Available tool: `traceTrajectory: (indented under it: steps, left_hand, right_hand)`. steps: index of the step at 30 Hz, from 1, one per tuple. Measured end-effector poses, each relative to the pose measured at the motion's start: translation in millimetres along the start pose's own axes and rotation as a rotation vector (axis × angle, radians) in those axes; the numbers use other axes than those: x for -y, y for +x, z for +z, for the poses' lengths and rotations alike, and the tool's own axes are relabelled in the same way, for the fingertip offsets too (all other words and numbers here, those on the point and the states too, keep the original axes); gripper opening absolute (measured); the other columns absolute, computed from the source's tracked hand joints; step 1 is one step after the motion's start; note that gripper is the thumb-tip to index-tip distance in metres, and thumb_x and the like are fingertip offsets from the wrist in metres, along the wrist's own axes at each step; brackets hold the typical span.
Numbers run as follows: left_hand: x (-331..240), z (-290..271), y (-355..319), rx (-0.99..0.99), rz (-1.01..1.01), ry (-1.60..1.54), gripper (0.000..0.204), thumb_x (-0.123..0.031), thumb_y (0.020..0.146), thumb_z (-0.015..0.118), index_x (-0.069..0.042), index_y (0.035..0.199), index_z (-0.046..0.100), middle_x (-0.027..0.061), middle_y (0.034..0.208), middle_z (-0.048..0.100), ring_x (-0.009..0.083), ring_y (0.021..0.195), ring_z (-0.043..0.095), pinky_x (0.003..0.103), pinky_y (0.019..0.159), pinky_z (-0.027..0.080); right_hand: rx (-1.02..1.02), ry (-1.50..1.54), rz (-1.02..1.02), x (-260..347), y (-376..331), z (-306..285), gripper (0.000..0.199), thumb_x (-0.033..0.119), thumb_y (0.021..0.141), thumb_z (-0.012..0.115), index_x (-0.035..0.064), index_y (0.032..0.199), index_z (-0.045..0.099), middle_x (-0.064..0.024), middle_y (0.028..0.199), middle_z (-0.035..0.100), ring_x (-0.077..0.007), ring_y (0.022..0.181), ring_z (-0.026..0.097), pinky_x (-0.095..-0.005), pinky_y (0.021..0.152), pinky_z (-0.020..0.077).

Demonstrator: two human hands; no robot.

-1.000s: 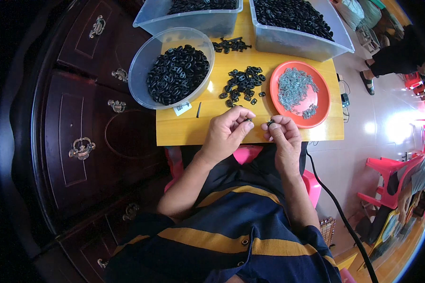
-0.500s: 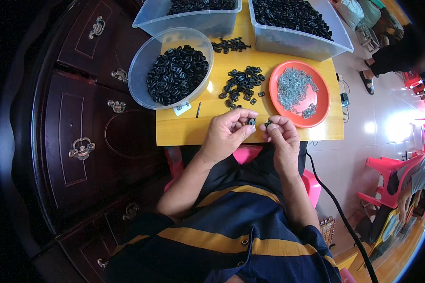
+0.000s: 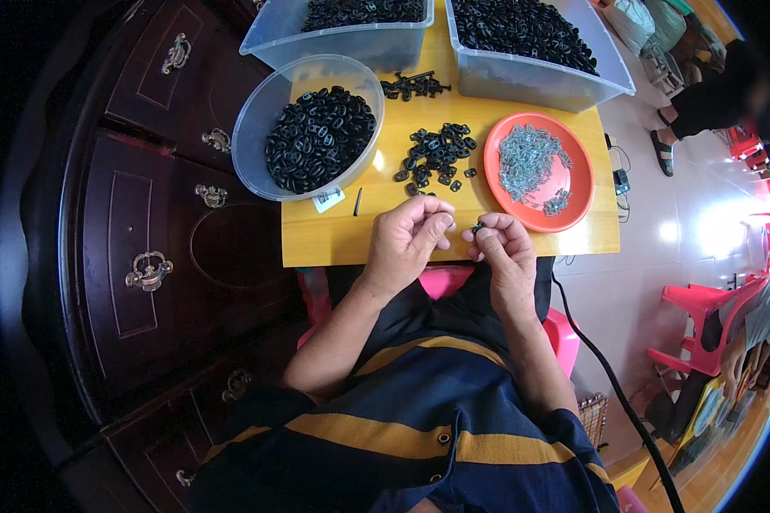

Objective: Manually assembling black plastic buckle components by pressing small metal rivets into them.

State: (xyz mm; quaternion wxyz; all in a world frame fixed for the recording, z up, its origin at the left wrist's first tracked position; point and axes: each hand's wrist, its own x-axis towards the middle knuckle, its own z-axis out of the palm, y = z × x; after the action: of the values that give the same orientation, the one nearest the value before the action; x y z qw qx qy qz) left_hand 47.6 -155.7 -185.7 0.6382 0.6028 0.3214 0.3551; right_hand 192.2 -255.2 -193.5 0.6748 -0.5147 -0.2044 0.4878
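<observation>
At far left stands a dark carved wooden cabinet (image 3: 158,214) with brass handles, hard against the yellow wooden counter (image 3: 351,231). On the counter sits a round clear plastic bowl (image 3: 257,137) heaped with black plastic rings, then a loose pile of black ring parts (image 3: 434,156). The left hand (image 3: 404,239) hovers at the counter's near edge, its grip narrow, fingertips pinched; whether it holds anything I cannot tell. Just beside it the right hand (image 3: 503,252) pinches a small black plastic piece (image 3: 478,227). Further right lies a round orange plastic plate (image 3: 577,201) of small grey metal clips. Held over the edge, the piece could slip and drop into the lap.
</observation>
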Motion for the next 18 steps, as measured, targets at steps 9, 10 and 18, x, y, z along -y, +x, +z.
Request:
traceTrajectory:
  steps: [9, 10, 18]
  left_hand:
    - [-2.2, 0.9, -0.2, -0.035, 0.033, -0.080, 0.017, 0.002, 0.095, 0.065, 0.000, 0.113, 0.063, -0.0005, 0.087, 0.065, 0.0026, 0.071, 0.059, 0.019, 0.064, 0.049]
    - [2.5, -2.5, 0.1, 0.005, 0.044, -0.068, 0.020, 0.003, 0.095, 0.065, 0.000, 0.114, 0.062, -0.0005, 0.087, 0.065, 0.0024, 0.072, 0.059, 0.019, 0.065, 0.050]
    - [-2.9, -2.4, -1.3, 0.097, 0.054, -0.030, 0.026, 0.003, 0.095, 0.066, 0.002, 0.120, 0.061, 0.0004, 0.095, 0.064, 0.0034, 0.077, 0.059, 0.019, 0.071, 0.050]
  right_hand:
    - [0.011, -0.018, -0.013, 1.9, -1.4, 1.9, 0.017, 0.009, 0.102, 0.060, 0.0023, 0.117, 0.060, -0.0075, 0.095, 0.073, -0.0090, 0.076, 0.061, -0.0232, 0.074, 0.0492]
    - [0.014, -0.015, -0.013, 2.2, -1.5, 2.2, 0.017, 0.009, 0.102, 0.060, 0.0022, 0.117, 0.060, -0.0075, 0.095, 0.073, -0.0090, 0.076, 0.061, -0.0231, 0.074, 0.0491]
    - [0.036, -0.020, -0.019, 3.8, -2.2, 2.8, 0.015, 0.006, 0.102, 0.060, 0.0016, 0.117, 0.060, -0.0067, 0.096, 0.073, -0.0074, 0.078, 0.061, -0.0219, 0.074, 0.0485]
